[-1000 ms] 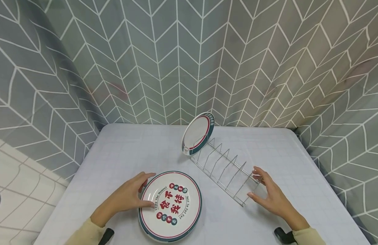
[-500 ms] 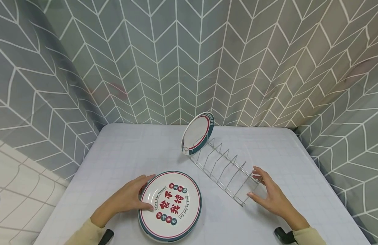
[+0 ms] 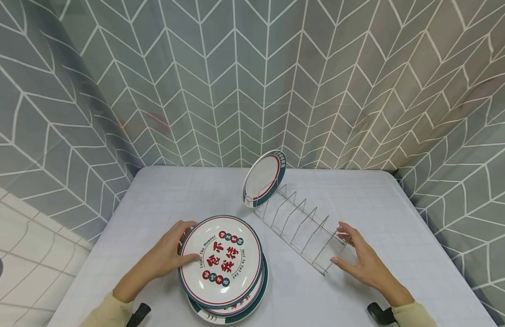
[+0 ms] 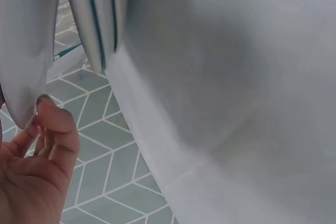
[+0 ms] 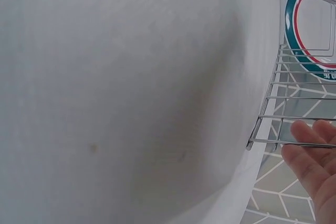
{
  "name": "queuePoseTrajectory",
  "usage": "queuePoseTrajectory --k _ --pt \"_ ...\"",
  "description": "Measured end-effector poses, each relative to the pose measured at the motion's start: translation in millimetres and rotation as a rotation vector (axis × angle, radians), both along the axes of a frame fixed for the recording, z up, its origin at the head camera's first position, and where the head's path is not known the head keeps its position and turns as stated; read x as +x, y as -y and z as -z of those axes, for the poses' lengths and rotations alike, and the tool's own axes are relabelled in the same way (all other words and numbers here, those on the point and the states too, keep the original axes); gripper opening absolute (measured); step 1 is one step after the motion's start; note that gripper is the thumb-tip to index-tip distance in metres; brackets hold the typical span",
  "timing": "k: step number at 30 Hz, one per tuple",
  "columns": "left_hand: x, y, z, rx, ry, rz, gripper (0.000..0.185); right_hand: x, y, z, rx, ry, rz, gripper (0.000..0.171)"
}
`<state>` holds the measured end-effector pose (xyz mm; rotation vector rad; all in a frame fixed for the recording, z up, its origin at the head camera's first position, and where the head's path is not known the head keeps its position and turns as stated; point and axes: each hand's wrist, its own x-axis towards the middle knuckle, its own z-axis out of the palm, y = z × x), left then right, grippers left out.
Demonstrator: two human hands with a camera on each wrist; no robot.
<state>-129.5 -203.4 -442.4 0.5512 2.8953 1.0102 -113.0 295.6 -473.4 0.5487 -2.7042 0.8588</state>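
A stack of round plates with red and green lettering lies near the table's front edge. My left hand grips the top plate by its left rim, thumb on its face, and holds it lifted off the stack. The left wrist view shows that plate's underside above my fingers. A wire plate rack runs diagonally across the middle, with one plate upright in its far slot. My right hand rests against the rack's near end, fingers straight; the rack's corner shows in the right wrist view.
The white table is hemmed by a grey chevron-patterned backdrop behind and on both sides. The table's front left edge drops off beside my left arm.
My left hand has raised the top plate off the stack and shifted it left and up, uncovering the plates beneath. The right hand stayed on the rack.
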Motion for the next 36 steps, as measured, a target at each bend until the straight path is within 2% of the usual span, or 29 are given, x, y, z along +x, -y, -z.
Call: queuePoseTrajectory --k 6,13,17,20,24,30,33,36 --pt "1.0 -2.8 -0.3 0.108 0.089 0.05 0.073 1.7 1.8 -1.6 -0.006 0.009 0.007 0.095" --pt "3.9 -7.6 1.0 0.146 -0.048 0.041 0.072 2.3 2.8 -1.1 -0.02 0.008 0.009 0.088" --pt "7.0 -9.9 -4.5 0.274 -0.03 0.057 0.065 2.9 2.9 -1.7 -0.01 0.001 0.016 0.088" --pt "9.2 -10.5 -13.2 0.36 -0.016 0.055 0.062 3.0 2.7 -2.0 -0.008 -0.009 0.013 0.088" --pt "13.0 -12.3 -30.5 0.41 -0.047 0.025 0.062 3.3 2.5 -1.0 -0.014 -0.01 0.012 0.087" --pt "19.1 -17.0 -57.5 0.417 -0.078 -0.018 0.06 3.3 2.8 -0.2 -0.022 0.003 0.008 0.087" --pt "15.1 -19.7 -67.6 0.412 -0.138 -0.018 0.059 2.9 2.1 -0.6 -0.02 -0.003 0.007 0.086" --pt "3.3 -25.7 -80.1 0.394 -0.266 -0.024 0.061 2.1 0.9 -0.7 -0.024 -0.008 0.008 0.087"
